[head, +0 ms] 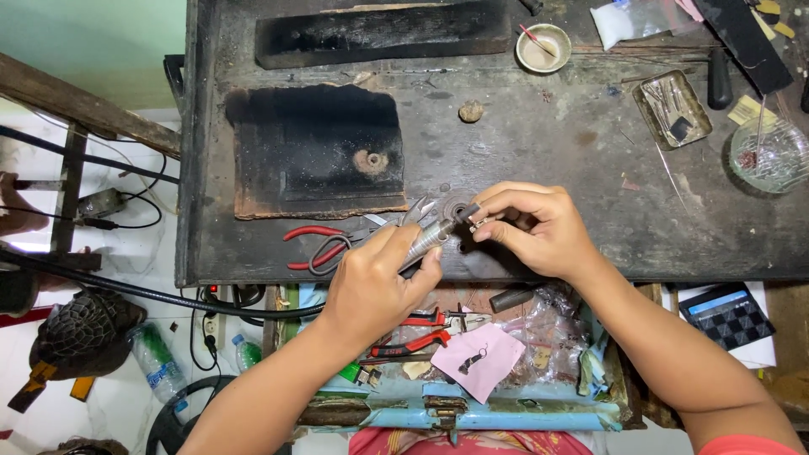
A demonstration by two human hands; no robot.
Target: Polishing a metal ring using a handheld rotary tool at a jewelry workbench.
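The left hand comes up from below with the wrist bent a little, and its grip is closed around a slim silver metal handpiece that points up and to the right. The tip of this tool meets a small pale metal piece, which the right hand pinches between thumb and fingertips; the piece is too small to tell its shape. The right forearm reaches in from the lower right corner. Both hands hover just above the front edge of the dark, worn wooden surface.

Just to the left of the hands, red-handled metal pliers lie on the surface, partly hidden by the left hand. Behind them there is a black charred block with a small hollow. Farther back stands a small round ceramic bowl, and to the right a rectangular metal tray and a clear glass dish. Under the hands, an open drawer holds a pink sheet of paper.
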